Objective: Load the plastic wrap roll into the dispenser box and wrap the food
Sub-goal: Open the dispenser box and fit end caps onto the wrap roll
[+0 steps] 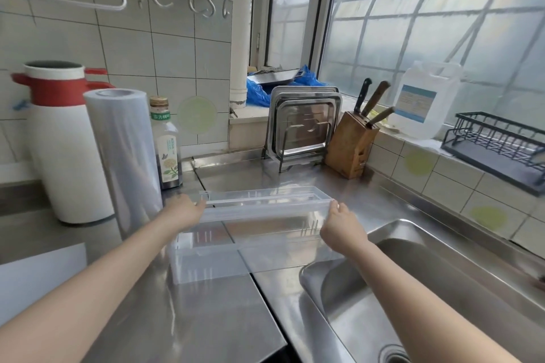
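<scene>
A clear plastic dispenser box (236,256) lies lengthwise on the steel counter, its lid (265,203) swung up and back. My left hand (184,211) grips the lid's left end and my right hand (342,225) grips its right end. The box's inside is empty. A tall roll of plastic wrap (124,153) stands upright on the counter to the left of the box, just beyond my left hand. No food is in view.
A white and red thermos (62,141) and a dark bottle (166,147) stand by the roll. Steel trays in a rack (303,124) and a knife block (351,144) sit behind the box. The sink (413,289) opens at right. A white board (35,277) lies at left.
</scene>
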A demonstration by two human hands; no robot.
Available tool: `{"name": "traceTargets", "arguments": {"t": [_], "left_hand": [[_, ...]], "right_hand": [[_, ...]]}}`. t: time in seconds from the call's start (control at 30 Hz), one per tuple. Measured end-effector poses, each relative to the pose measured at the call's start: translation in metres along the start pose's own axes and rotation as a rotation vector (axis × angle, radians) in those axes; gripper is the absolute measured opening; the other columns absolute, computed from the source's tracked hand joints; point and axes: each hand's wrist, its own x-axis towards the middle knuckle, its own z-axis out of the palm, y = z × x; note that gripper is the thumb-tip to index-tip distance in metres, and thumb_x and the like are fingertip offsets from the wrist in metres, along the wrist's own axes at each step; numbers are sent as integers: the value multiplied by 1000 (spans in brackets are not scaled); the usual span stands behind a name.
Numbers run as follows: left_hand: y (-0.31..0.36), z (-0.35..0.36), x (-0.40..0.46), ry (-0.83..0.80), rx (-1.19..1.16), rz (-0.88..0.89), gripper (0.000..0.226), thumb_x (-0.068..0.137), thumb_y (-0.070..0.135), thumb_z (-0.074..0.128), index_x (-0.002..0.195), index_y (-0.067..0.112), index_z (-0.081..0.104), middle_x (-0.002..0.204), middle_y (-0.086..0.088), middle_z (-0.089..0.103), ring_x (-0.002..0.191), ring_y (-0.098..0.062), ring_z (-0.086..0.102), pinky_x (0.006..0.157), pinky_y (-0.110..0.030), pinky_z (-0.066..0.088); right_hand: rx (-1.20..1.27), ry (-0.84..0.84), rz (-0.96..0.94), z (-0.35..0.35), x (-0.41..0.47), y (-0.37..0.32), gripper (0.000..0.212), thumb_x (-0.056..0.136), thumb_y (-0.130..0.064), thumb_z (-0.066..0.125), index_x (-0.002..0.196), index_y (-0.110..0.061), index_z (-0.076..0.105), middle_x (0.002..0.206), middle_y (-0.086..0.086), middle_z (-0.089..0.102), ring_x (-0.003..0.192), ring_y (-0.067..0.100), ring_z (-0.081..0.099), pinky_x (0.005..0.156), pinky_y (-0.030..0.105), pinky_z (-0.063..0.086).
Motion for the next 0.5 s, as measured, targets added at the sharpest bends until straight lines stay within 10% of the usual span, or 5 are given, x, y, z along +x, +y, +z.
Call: {"name": "traceTargets", "arguments": {"t": [0.27,0.5], "left_hand": [[-1,-33,-40,380,-127,295,37,93,29,47,126,12,50,123,-6,57,109,-29,57,86,-37,46],[-44,-67,-57,492,-479,283,22,84,39,65,77,19,61,76,5,66,74,-22,66,72,-31,51]], "right_hand": [[47,15,36,-4,-1,-6,50,85,-9,42,133,1,37,135,19,42,124,35,43,102,40,39],[-47,108,-41,6,-20,-24,60,97,-41,37,147,-12,24,160,14,9,148,31,3,118,52,1]]}}
